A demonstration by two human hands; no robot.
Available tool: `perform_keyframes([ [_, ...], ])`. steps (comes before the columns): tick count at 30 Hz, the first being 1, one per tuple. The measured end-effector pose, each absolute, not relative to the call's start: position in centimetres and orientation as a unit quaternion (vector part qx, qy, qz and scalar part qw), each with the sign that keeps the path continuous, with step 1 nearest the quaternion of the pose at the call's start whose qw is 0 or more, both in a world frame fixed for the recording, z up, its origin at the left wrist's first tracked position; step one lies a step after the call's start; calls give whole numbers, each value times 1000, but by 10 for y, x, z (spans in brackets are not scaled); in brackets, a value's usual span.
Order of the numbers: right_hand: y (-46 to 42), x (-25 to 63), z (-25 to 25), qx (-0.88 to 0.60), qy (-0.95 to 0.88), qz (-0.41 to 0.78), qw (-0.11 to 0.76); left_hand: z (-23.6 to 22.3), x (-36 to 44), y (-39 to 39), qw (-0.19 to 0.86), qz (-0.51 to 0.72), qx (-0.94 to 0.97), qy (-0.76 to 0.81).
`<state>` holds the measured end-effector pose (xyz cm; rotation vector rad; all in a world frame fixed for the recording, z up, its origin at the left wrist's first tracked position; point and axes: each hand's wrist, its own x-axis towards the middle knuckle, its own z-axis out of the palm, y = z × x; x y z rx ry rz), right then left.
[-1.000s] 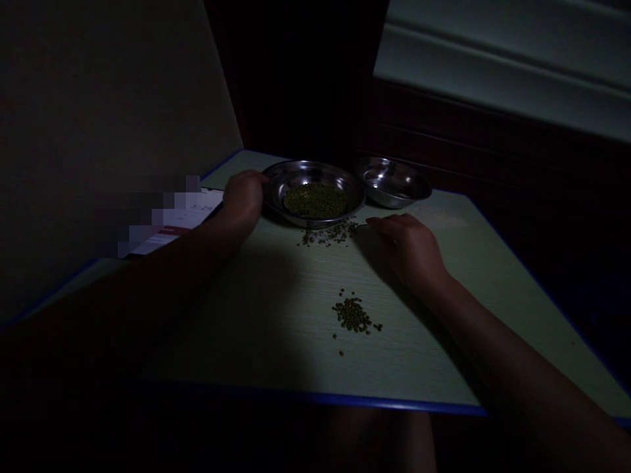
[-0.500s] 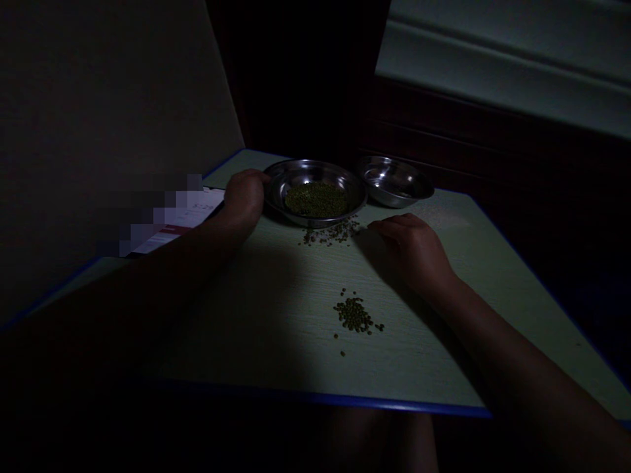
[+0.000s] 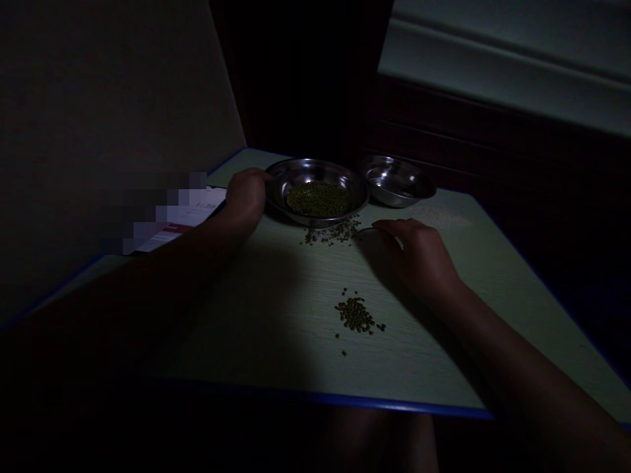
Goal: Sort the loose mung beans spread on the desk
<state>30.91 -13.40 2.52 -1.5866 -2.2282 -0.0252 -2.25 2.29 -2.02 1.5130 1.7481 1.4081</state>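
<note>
The fingers (image 3: 386, 225) of the right hand (image 3: 422, 254) pinch a thin metal utensil (image 3: 365, 230), its tip by a loose scatter (image 3: 338, 232) of mung beans and paler bits. The left hand (image 3: 246, 196) grips the steel bowl (image 3: 359, 189) by its rim. Work looks partway: 1 small pile (image 3: 355, 315) lies apart on the counter (image 3: 419, 368); the scatter remains mixed, and most beans (image 3: 318, 198) fill the bowl. A 2nd steel bowl (image 3: 394, 198) stands behind.

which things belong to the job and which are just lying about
Likely in use:
near bowl, left hand at its rim
beans inside
thin utensil in right hand
scattered bits and bean pile

Perhaps idle:
white printed item
far bowl (untouched; role unclear)
</note>
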Motion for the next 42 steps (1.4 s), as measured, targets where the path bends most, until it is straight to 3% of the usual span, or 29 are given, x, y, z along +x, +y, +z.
perform_keyframes([
  [15, -135, 307, 18, -509, -822, 3, 255, -8, -9, 8, 250, 523, 490, 652],
  [42, -129, 308, 16, -444, -861, 25, 245, -1, -5, -1, 244, 513, 501, 653],
])
